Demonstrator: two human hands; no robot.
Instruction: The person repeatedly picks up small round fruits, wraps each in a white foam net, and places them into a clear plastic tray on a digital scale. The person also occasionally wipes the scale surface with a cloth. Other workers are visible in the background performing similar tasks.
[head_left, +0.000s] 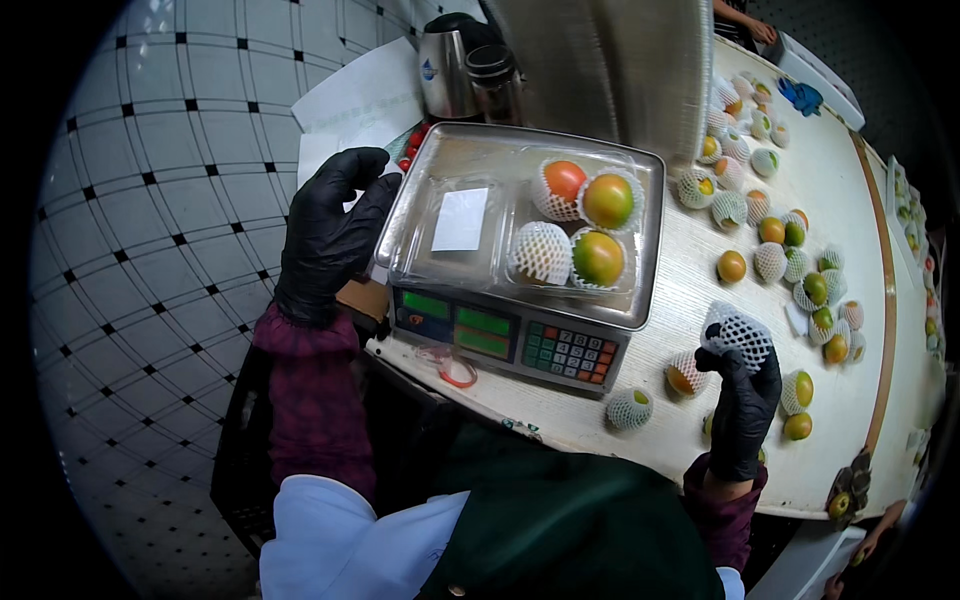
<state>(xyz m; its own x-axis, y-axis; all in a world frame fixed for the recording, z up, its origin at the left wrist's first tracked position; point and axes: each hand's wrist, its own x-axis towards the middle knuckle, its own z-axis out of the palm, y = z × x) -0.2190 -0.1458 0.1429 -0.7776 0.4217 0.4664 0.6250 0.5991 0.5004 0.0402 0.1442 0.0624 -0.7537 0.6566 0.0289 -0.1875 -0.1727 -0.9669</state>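
My left hand (334, 229), in a black glove, is at the left edge of the digital scale's metal tray (646, 225), fingers curled and nothing seen between them. On the tray lies an open clear plastic clamshell box (491, 270); its lid half bears a white label (460, 219). Its right half holds several tomatoes (608, 201) in white foam nets, red-orange to green. My right hand (742, 412), also black-gloved, is right of the scale and pinches a white foam net (736, 337); whether a fruit is inside cannot be told. A netted tomato (687, 374) sits just left of it.
Many netted and bare tomatoes (731, 266) lie across the white table (675, 420). Behind the scale stand a metal kettle (444, 75), a dark-lidded jar (495, 86) and a tall stack of clear plastic (607, 67). Blue gloves (801, 96) lie far right; other people's hands show at the edges.
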